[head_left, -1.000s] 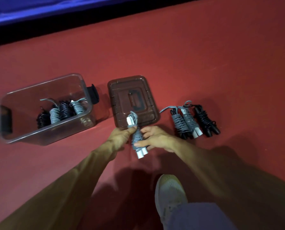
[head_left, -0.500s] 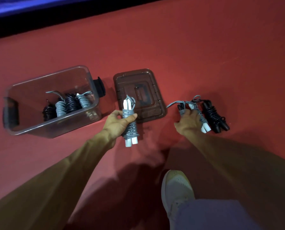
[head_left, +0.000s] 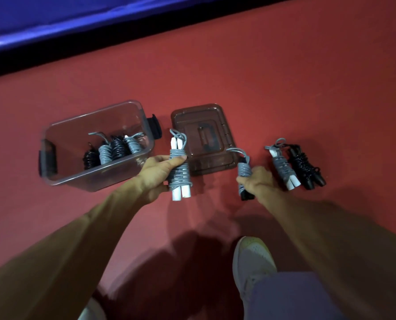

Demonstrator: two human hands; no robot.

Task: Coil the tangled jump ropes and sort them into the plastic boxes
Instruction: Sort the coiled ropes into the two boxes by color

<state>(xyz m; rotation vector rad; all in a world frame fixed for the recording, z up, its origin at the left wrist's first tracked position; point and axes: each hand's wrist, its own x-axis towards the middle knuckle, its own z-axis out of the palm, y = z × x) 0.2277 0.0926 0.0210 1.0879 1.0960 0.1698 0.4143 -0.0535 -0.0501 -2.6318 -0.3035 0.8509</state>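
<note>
1. My left grip (head_left: pixel 156 173) is clamped on a coiled grey rope with white handles (head_left: pixel 179 172). Fingers and thumb wrap its middle, and the bundle stands nearly upright just beside the right end of the clear plastic box (head_left: pixel 104 175).
2. My right grip (head_left: pixel 259 181) is clamped on a second coiled grey rope, this one with black handles (head_left: pixel 244 169). I see it at the near right corner of the brown lid (head_left: pixel 206 139).
3. The box stands open on the red floor (head_left: pixel 284 77). Four coiled ropes (head_left: pixel 117 147) lie side by side in it: black, grey, black, grey.
4. The lid lies flat on the floor, between the box and my right grip.
5. To the right of my right grip, two more coils lie on the floor, touching each other: a grey bundle with white handles (head_left: pixel 283 168) and a black bundle (head_left: pixel 304 166).
6. Nearer me I see a pale shoe (head_left: pixel 253 264). A blue mat (head_left: pixel 77 17) runs along the floor's far edge.
</note>
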